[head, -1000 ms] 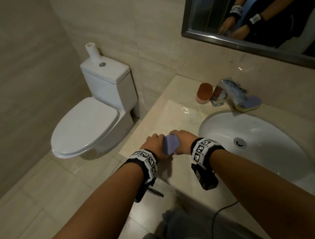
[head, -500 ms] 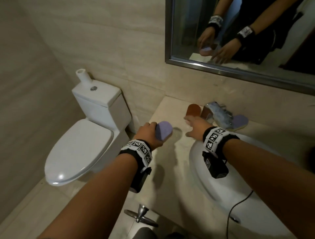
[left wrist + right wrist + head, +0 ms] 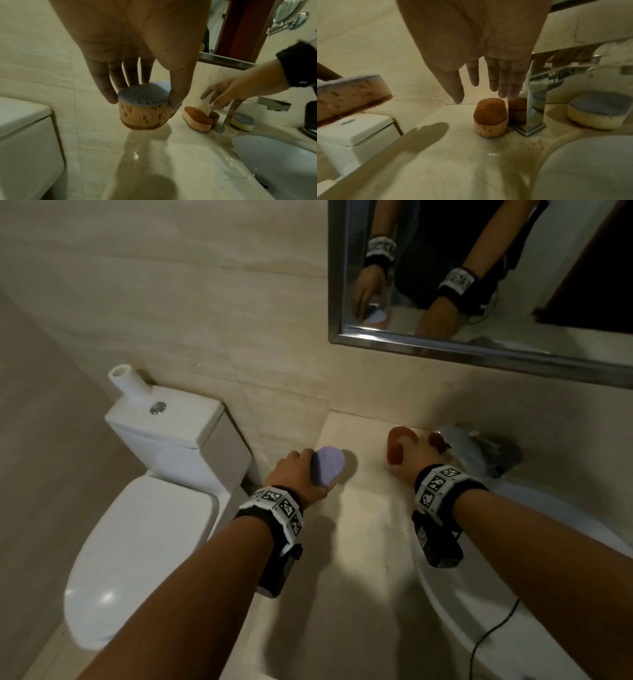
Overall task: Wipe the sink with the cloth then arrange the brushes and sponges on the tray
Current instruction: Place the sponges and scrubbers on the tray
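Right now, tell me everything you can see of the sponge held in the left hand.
The sponge is a rounded oval block with a grey-blue scouring pad on one face and a tan, porous body marked by dark pits. The left hand pinches it between thumb and fingers, lifted clear of the beige counter, where its shadow falls. Nothing else touches it. It looks soft; wetness cannot be judged.

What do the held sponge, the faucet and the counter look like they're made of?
Held sponge: porous tan foam with visible holes, under a fuzzy grey-blue scouring layer, gripped by the left hand.
Faucet: polished metal, likely chrome; it mirrors the brown sponge beside it.
Counter: glossy beige stone or stone-look slab, veined, with light glare; which one is unclear.
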The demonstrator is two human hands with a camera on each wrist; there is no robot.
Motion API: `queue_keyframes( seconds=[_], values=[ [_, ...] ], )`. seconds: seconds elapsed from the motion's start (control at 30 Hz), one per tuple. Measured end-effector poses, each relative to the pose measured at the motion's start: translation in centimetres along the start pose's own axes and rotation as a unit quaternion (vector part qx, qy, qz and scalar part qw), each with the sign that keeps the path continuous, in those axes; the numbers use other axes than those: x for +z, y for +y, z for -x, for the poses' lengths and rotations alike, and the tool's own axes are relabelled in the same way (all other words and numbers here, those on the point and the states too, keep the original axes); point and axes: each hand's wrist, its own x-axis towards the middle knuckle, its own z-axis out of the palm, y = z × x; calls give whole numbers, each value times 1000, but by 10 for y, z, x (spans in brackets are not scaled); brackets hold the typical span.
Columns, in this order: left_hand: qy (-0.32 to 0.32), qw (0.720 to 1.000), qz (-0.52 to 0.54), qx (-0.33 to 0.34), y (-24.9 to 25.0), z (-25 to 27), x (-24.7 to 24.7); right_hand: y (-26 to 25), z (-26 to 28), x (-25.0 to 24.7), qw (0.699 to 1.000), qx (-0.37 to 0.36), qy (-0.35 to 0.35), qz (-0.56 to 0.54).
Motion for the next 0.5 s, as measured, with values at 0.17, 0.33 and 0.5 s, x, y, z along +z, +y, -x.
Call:
queue_keyframes(
  seconds=[0.17,0.33,0.5],
  values=[
    [-31,999,0,-7,-27,-35,-2,-13,-30,13,997,77,-3,-20],
    [-51,999,2,4,-41,-53,0,-14,-51,23,991,129,5,-27],
    [-62,998,-1,15,-45,-63,-1,-23,-52,24,991,135,1,8]
  ],
)
